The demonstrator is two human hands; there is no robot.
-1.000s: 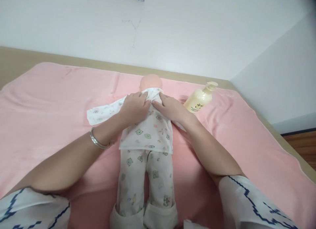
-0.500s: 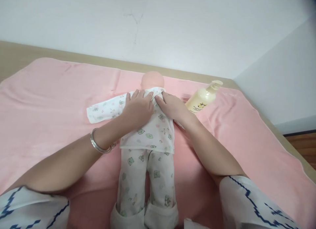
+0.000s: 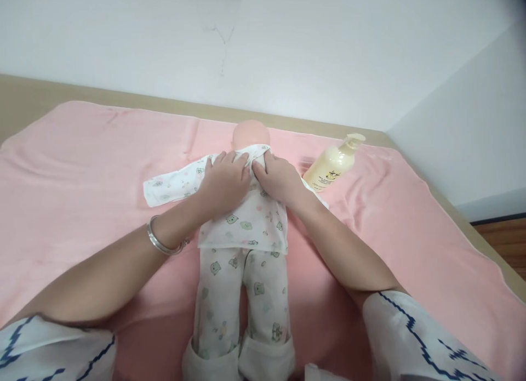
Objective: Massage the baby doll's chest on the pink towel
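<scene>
A baby doll (image 3: 250, 133) lies on its back, its feet end towards me and its face hidden. It wears a white baby shirt (image 3: 250, 227) printed with small animals and matching trousers (image 3: 219, 293) with turned-up cuffs. My left hand (image 3: 226, 181) rests on the shirt's chest with fingers spread. Beside it, my right hand (image 3: 279, 178) pinches the shirt near the collar between thumb and forefinger. One sleeve (image 3: 172, 183) stretches out flat to the left; the other is mostly behind my right hand and wrist.
A pink blanket (image 3: 82, 216) lies under the doll, on a tan surface (image 3: 24, 98) against a white wall. A cream-coloured pump bottle (image 3: 331, 164) lies tilted on the blanket right of the doll. A white item (image 3: 322, 373) shows at the bottom edge.
Both hands stay at the shirt's collar, with only slight finger movement. The whole view has shifted slightly, and more of the right sleeve shows beside my right wrist.
</scene>
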